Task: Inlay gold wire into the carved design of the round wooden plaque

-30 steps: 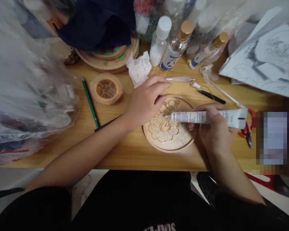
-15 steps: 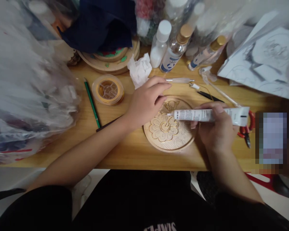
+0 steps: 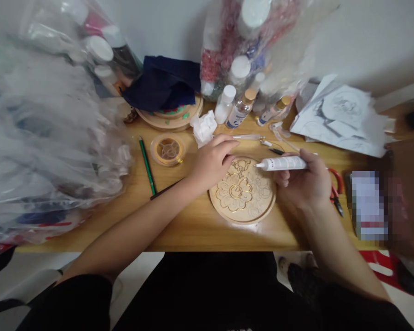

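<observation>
A round wooden board (image 3: pixel 255 202) lies in front of me, a flower outlined on it in gold and pencil lines on its right part. My left hand (image 3: pixel 216 158) rests at the board's upper left edge, its fingers reaching out to the right and the thumb apart from them. In my right hand (image 3: pixel 305 179) is a white tube (image 3: pixel 283 163) with a narrow nozzle, held nearly level. The nozzle tip points left over the upper part of the board, close to the gold lines; whether it touches the wood I cannot tell.
Left of the board are a spool of gold wire (image 3: pixel 168 149) and a green pencil (image 3: pixel 147 166). Crumpled tissue (image 3: pixel 204 128) and small bottles (image 3: pixel 240 109) stand behind. Red-handled pliers (image 3: pixel 336 191) and a phone (image 3: pixel 369 207) lie right. A big plastic bag (image 3: pixel 55 138) fills the left.
The view has tilted up, showing more of the wall and bags. Over the board, the tube's nozzle has shifted right and now sits right of the upper gold lines. My left hand stays in place.
</observation>
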`<state>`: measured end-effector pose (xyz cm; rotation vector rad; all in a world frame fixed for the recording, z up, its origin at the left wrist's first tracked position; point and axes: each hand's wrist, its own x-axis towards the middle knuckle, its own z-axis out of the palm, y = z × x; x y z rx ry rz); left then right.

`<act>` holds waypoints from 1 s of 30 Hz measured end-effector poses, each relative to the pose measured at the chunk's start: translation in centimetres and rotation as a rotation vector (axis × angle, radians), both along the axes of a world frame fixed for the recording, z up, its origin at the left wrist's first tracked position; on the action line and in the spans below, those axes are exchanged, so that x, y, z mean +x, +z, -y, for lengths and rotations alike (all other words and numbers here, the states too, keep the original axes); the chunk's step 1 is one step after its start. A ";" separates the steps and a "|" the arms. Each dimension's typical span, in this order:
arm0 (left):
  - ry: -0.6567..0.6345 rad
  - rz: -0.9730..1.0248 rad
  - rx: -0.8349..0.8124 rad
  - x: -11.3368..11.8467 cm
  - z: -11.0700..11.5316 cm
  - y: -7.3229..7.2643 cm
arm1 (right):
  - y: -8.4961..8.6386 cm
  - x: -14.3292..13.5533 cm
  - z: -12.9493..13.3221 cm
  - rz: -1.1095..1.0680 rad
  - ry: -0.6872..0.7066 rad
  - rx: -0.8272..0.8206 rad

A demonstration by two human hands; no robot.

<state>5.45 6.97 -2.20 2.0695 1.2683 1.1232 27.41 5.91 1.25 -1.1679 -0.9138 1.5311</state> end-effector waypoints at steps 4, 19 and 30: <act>-0.009 0.011 0.032 0.0 0.0 0.0 | 0.5 0.2 -0.1 0.000 0.060 -0.045; 0.004 -0.007 0.013 0.2 -0.1 -0.2 | 0.9 -0.2 -1.1 0.023 0.012 -0.015; 0.004 -0.011 0.048 0.1 0.0 -0.1 | 0.8 -0.7 0.0 0.054 -0.020 0.118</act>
